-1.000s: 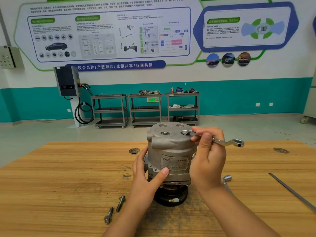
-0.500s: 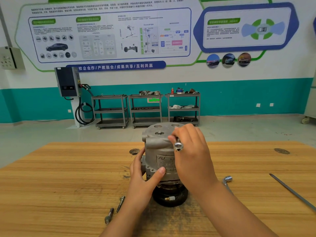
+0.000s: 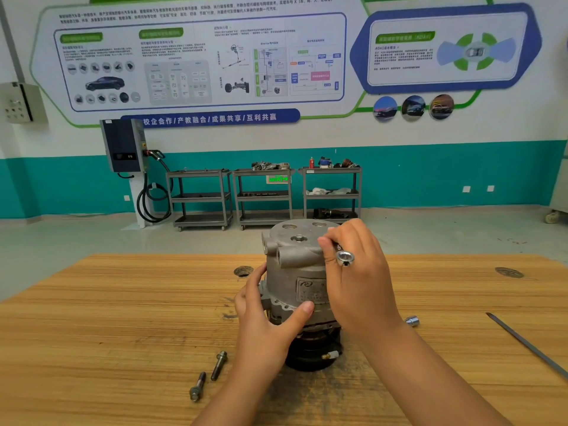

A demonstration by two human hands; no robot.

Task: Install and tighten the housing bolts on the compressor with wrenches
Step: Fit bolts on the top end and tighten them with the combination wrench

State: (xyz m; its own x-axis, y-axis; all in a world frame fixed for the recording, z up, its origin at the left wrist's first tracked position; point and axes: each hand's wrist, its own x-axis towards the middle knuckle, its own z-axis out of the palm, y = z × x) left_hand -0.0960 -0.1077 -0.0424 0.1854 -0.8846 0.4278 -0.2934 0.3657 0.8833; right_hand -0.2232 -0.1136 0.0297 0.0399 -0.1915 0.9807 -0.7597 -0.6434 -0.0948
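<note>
A grey metal compressor [image 3: 295,265] stands upright on its black pulley in the middle of the wooden table [image 3: 92,318]. My left hand [image 3: 264,321] grips its left side, thumb across the front near the label. My right hand [image 3: 356,272] holds a silver wrench [image 3: 345,257] over the housing's top right edge; its ring end points toward me and the far end is hidden behind my fingers. Two loose bolts lie on the table at the front left, one [image 3: 218,365] nearer the compressor and one [image 3: 197,386] further left.
A small silver socket [image 3: 412,320] lies right of the compressor. A long thin metal rod [image 3: 528,345] lies at the table's right edge. Round holes [image 3: 243,271] mark the tabletop. Grey carts [image 3: 264,195] stand against the far wall.
My right hand swung the wrench from pointing right across the housing top round toward me. The compressor turned slightly under my left hand.
</note>
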